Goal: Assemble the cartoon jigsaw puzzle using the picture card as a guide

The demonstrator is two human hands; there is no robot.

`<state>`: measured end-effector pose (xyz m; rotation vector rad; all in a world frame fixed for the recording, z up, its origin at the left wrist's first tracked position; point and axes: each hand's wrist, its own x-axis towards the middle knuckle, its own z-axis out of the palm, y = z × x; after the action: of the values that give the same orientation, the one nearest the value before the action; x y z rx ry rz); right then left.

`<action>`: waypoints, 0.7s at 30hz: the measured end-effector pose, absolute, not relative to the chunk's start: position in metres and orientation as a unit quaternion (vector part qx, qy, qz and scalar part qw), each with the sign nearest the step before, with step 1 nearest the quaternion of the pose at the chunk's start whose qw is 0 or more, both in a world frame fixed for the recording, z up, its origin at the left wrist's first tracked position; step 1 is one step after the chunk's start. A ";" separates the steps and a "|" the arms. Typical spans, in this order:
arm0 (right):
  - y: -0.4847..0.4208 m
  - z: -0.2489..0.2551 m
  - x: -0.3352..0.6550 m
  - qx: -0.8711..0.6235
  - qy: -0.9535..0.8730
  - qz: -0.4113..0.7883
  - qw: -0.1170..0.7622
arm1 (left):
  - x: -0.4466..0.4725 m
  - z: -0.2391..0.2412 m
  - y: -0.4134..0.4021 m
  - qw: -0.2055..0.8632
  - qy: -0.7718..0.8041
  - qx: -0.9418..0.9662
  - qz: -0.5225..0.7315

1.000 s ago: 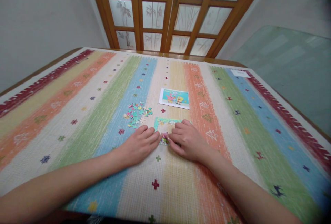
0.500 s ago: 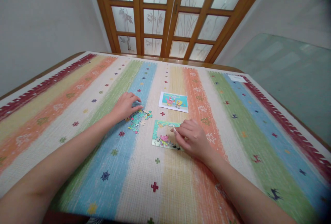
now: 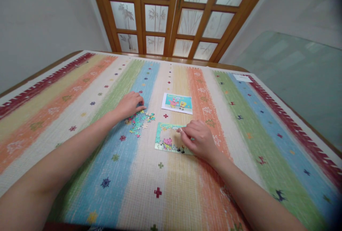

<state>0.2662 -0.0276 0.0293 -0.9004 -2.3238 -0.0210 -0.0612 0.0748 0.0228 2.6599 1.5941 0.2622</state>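
Observation:
A partly built jigsaw puzzle (image 3: 167, 140) lies flat on the striped tablecloth (image 3: 80, 117), its border joined and its middle mostly bare. My right hand (image 3: 199, 139) rests on the puzzle's right side, fingers curled, with a small piece pinched at the fingertips. My left hand (image 3: 129, 104) reaches out to the pile of loose puzzle pieces (image 3: 139, 121), its fingers bent onto the pile's far edge. A reference picture card (image 3: 177, 103) with cartoon figures lies just beyond the puzzle.
A small white paper (image 3: 242, 78) lies at the cloth's far right corner. Wooden-framed frosted glass doors (image 3: 171, 14) stand behind the table. A pale green glass sheet (image 3: 294, 71) leans against the wall on the right.
My left hand left the puzzle and went forward-left to the pile of loose pieces. My right hand shifted slightly right along the puzzle, uncovering most of it.

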 end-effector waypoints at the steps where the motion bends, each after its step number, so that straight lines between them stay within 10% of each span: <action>1: -0.028 0.030 0.266 -0.343 -0.884 -0.008 0.317 | -0.060 0.022 0.075 0.011 0.512 0.855 0.082; 21: -0.028 0.025 0.267 -0.340 -0.889 -0.001 0.305 | -0.064 0.010 0.072 0.058 0.524 0.842 0.114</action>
<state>0.2674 -0.0276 0.0254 -0.9012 -2.3548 -0.0015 -0.0636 0.0715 0.0104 2.5510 1.5889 0.3460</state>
